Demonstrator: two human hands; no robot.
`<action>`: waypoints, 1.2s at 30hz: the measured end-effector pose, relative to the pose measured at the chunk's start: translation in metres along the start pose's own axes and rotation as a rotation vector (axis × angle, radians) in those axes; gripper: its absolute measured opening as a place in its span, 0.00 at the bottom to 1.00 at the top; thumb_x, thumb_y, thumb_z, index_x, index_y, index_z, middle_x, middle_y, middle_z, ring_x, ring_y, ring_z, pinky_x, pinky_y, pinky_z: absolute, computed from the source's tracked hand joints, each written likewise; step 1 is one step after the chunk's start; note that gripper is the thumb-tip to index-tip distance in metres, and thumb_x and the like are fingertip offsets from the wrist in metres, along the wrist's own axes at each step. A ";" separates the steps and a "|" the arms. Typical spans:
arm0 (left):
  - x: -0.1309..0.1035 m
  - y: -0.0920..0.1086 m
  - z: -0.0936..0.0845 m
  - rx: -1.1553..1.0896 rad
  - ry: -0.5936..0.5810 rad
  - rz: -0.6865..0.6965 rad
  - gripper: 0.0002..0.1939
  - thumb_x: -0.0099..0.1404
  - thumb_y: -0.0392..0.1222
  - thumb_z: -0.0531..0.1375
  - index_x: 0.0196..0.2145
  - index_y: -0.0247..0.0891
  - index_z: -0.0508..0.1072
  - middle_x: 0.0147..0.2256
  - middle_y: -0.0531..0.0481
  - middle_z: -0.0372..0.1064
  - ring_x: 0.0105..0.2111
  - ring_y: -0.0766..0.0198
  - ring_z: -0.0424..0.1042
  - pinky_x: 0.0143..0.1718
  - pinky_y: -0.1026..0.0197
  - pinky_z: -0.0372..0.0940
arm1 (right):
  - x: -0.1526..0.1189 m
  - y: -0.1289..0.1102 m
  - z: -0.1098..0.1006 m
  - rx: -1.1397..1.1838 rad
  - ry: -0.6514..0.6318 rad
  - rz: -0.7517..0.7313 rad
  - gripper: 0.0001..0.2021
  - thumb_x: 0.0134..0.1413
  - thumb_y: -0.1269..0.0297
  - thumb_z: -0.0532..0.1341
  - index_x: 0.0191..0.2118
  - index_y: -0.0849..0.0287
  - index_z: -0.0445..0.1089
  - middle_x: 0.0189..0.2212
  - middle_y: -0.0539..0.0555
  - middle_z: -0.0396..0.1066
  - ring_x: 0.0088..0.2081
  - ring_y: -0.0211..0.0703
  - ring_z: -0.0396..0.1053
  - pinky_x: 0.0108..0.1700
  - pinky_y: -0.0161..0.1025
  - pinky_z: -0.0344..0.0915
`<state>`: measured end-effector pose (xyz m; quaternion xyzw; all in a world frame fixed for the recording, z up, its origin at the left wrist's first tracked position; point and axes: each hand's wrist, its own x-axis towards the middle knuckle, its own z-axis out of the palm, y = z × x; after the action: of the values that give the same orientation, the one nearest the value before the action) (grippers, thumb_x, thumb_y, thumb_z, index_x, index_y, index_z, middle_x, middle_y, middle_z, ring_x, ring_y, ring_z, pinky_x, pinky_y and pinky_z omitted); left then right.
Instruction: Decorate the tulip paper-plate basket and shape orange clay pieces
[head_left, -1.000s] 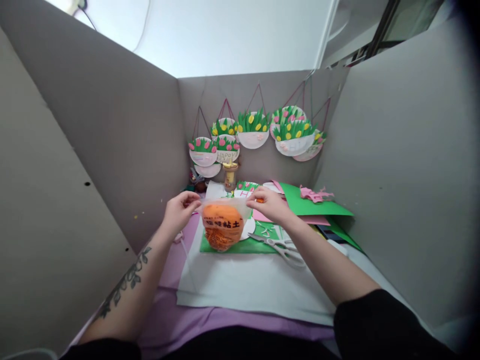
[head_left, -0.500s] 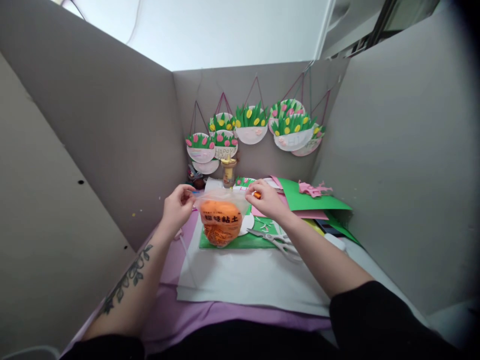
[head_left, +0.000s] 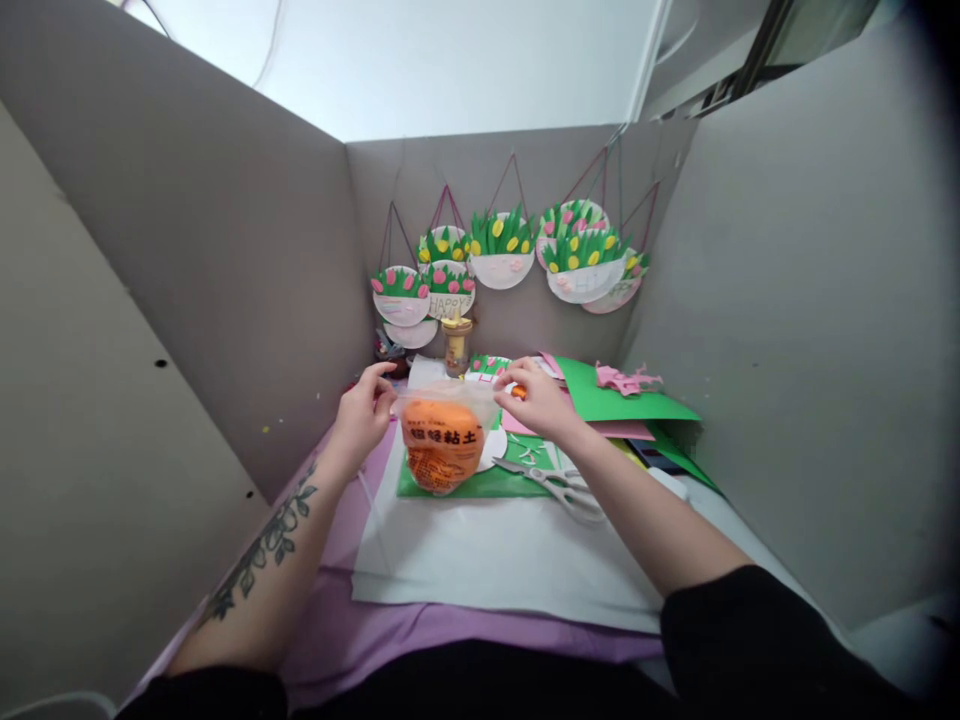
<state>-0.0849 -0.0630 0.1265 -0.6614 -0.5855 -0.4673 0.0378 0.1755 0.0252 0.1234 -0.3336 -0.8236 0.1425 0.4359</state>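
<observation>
A clear plastic bag of orange modelling clay [head_left: 442, 445], printed with dark characters, hangs upright in front of me. My left hand [head_left: 364, 408] pinches its top left corner. At the top right corner, the fingers of my right hand [head_left: 541, 405] are closed on the bag's edge. A small orange lump [head_left: 519, 392] shows within my right hand, probably clay. Behind and below the bag lie a green sheet [head_left: 480, 487] and a white paper disc [head_left: 494, 447], both partly hidden by it.
Scissors with pale handles [head_left: 562, 488] lie right of the bag, near small paper scraps [head_left: 531, 452]. Green card [head_left: 622, 390] with crumpled pink paper [head_left: 626, 379] sits back right. A jar [head_left: 456, 345] stands behind. Several paper-plate flower baskets [head_left: 504, 270] hang on the back panel.
My left hand has shifted slightly to the right along the bag's top edge. The bag has moved a little with it; my right hand keeps its grip.
</observation>
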 end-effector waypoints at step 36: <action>0.010 0.010 0.012 0.014 -0.103 0.053 0.34 0.56 0.36 0.57 0.59 0.34 0.50 0.33 0.50 0.73 0.38 0.61 0.72 0.43 0.58 0.63 | -0.001 -0.005 0.006 0.029 0.000 -0.051 0.04 0.46 0.72 0.60 0.23 0.59 0.68 0.38 0.55 0.60 0.45 0.46 0.64 0.50 0.47 0.60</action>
<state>-0.0714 -0.0517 0.1316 -0.6996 -0.5723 -0.4271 0.0245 0.1687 0.0208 0.1219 -0.3061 -0.8297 0.1432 0.4444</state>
